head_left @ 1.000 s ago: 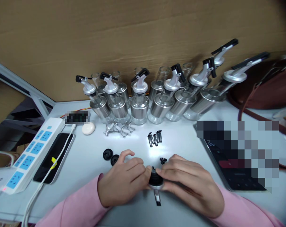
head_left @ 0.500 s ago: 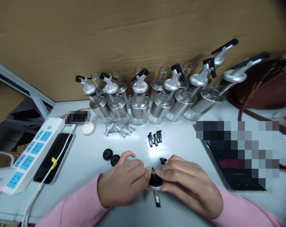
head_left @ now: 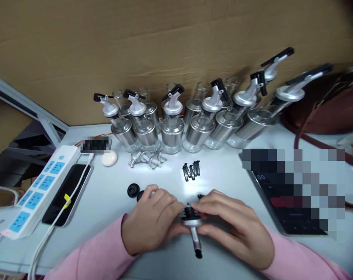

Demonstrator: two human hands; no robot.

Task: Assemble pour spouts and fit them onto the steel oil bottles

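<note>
Between my two hands is a silver pour spout (head_left: 195, 234) with a black ribbed stopper facing away from me and a black tip toward me. My left hand (head_left: 157, 221) is closed on its left side, fingers curled against the stopper and collar. From the right, my right hand (head_left: 237, 227) pinches the same piece, thumb under the collar and fingers at the stopper. Past my left hand lie black round stoppers (head_left: 133, 190), one partly covered. Small black parts (head_left: 201, 196) show beside my right fingertips, and several black levers (head_left: 191, 170) lie farther back.
Glass-and-steel bottles (head_left: 172, 132), several with spouts, line the back by a cardboard wall (head_left: 165, 42). Loose silver spouts (head_left: 149, 158) lie before them. At left are a power strip (head_left: 39, 190), a phone (head_left: 67, 194) and a white round case (head_left: 109, 158); at right, a tablet (head_left: 281, 202) and brown bag (head_left: 331, 109).
The spout has tilted between my hands, so more of its silver tube shows toward me. My left fingers have shifted forward and now cover more of the second black stopper.
</note>
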